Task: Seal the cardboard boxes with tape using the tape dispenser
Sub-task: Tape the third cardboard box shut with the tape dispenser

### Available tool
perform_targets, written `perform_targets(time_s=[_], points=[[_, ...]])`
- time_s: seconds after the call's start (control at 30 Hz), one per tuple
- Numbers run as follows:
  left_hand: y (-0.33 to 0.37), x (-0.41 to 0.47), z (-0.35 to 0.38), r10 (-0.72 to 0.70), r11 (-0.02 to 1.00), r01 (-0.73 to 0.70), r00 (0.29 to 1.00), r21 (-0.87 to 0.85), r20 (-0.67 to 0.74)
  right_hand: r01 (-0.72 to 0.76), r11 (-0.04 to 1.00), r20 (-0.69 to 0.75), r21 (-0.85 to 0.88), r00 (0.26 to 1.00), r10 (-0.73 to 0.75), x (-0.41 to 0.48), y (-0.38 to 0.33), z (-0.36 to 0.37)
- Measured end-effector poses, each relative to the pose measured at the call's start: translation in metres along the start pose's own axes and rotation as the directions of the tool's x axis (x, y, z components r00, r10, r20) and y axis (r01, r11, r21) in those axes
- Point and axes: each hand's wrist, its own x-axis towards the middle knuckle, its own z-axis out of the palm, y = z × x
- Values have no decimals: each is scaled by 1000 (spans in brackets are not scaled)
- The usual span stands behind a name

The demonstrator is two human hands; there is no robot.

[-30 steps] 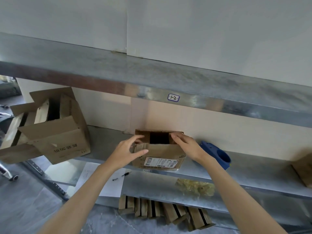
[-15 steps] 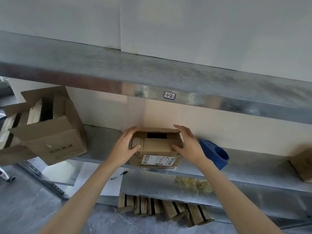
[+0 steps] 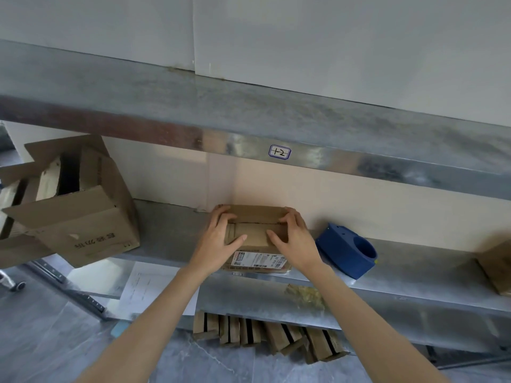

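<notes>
Since the left hand (image 3: 218,240) and right hand (image 3: 297,240) clasp the box (image 3: 258,214) on the shelf (image 3: 168,229), fingers curled over its flaps, press those flush (seam tight) before reaching for the tape dispenser (image 3: 345,251) just beside it.

Galvanised metal shelving (image 3: 276,114) against white wall (image 3: 331,37), grey tiled floor (image 3: 41,341)

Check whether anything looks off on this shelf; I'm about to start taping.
The large open box at the left end of the shelf sits tilted and juts past the front edge, its flaps splayed. The small box looks undamaged; nothing else stands out.
</notes>
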Motion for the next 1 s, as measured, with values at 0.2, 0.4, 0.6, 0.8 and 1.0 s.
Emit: perform_targets(time_s=[0.2,0.4,0.6,0.8,1.0], points=[[1,0,11,11,1000,-11,1000,4,-23,91,995,5,-41,996,-91,-4,12,9],[4,1,20,25,1000,-24,998,8,-52,76,995,63,-65,995,-72,-6,18,0],[4,1,24,37,999,-36,997,5,-65,-32,986,-53,162,998,42,-12,49,-26],[17,4,38,43,998,-45,998,-33,-54,-151,988,-177,-6,973,148,-16,108,-42],[29,9,54,54,998,-56,997,-41,-48,-355,858,-20,-371,927,375,-30,154,-54]])
